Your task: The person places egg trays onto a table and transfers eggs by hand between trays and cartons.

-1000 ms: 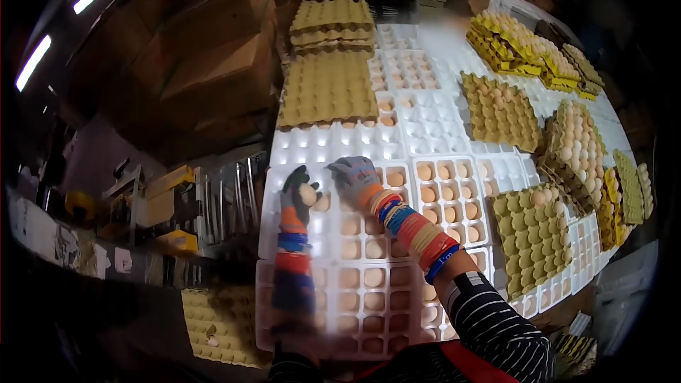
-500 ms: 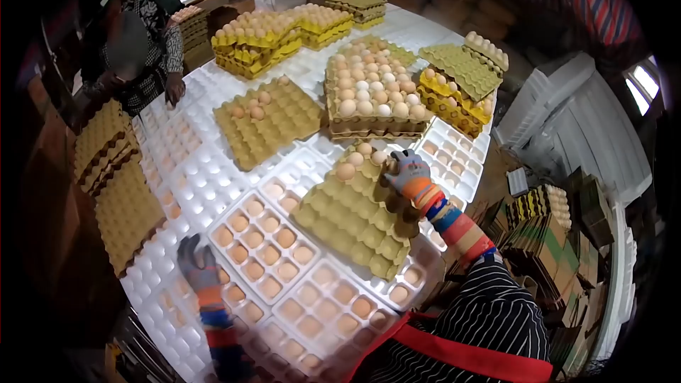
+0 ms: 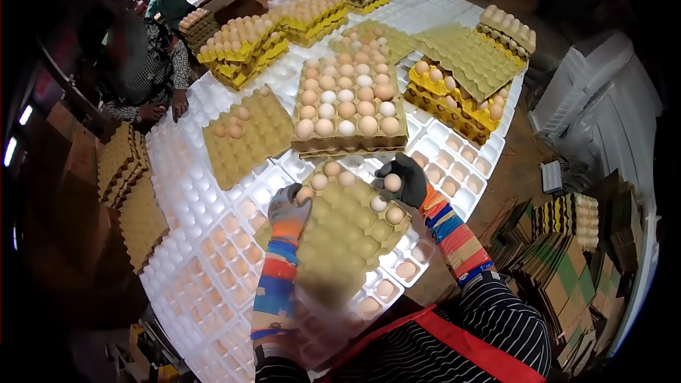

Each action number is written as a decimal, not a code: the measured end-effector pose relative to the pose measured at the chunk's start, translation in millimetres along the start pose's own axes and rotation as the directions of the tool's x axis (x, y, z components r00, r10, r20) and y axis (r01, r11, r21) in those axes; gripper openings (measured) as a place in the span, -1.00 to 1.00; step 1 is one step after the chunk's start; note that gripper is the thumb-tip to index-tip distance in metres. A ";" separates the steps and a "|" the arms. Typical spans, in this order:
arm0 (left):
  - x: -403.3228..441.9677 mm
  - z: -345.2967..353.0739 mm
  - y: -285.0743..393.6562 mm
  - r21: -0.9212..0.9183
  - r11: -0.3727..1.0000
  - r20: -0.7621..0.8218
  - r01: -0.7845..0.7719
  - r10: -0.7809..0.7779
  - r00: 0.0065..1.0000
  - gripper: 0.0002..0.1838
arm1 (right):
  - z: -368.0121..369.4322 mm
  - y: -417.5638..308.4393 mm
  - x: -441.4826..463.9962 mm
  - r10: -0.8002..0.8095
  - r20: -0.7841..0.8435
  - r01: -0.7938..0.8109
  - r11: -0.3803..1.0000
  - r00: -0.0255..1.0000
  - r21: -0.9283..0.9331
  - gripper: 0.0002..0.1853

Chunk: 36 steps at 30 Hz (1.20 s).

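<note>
My right hand point(image 3: 406, 179), in a dark glove, is closed around an egg point(image 3: 392, 183) over the upper right side of a paper pulp egg tray point(image 3: 337, 234). My left hand point(image 3: 289, 207), in a grey glove, curls at the tray's left edge. An egg point(image 3: 304, 193) shows at its fingertips; the rest of that grip is hidden. Three eggs, such as this pale egg point(image 3: 332, 169), sit along the tray's far edge. Two more, including a brown egg point(image 3: 394, 215), lie below my right hand. The tray's near end is blurred and rests over white foam trays.
Beyond stands a full egg stack point(image 3: 347, 143). Another pulp tray point(image 3: 248, 138) with several eggs is at left. Yellow tray stacks point(image 3: 245, 46) stand farther back, more yellow trays point(image 3: 454, 113) at right. A co-worker point(image 3: 145, 71) is at the left table edge. Flattened cartons point(image 3: 560, 269) lie at right.
My left hand has moved up and right from the foam trays to the pulp tray. My right hand has turned and now shows an egg. Two eggs now show on the tray's right side.
</note>
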<state>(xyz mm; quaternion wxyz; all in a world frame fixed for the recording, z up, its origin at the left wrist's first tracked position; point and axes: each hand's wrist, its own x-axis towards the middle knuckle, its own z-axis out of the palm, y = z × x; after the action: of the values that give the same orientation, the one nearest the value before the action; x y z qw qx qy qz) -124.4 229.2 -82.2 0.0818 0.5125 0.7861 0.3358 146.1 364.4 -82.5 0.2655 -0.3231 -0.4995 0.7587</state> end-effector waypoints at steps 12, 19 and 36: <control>32.0 10.7 5.7 -0.530 0.590 0.246 0.609 -0.580 0.776 -0.70 | -1.8 -29.9 -9.3 0.108 0.140 0.006 0.772 0.984 -0.635 -0.52; 45.2 15.6 39.7 0.258 0.858 0.149 0.444 -0.489 0.859 -0.60 | -29.5 -30.5 -39.6 0.034 0.417 0.174 0.876 0.908 -0.450 -0.53; 23.4 30.6 60.2 -0.494 0.851 0.156 0.178 -0.115 0.981 -0.57 | -21.8 -30.4 -52.4 -0.122 0.083 0.144 0.913 0.989 -0.381 -0.58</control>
<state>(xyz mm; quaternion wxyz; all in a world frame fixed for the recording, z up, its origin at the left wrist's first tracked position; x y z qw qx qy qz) -75.5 278.0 -63.6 0.2857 0.4309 0.7010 0.4912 199.1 350.1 -48.8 0.2333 -0.3123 -0.6671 0.6348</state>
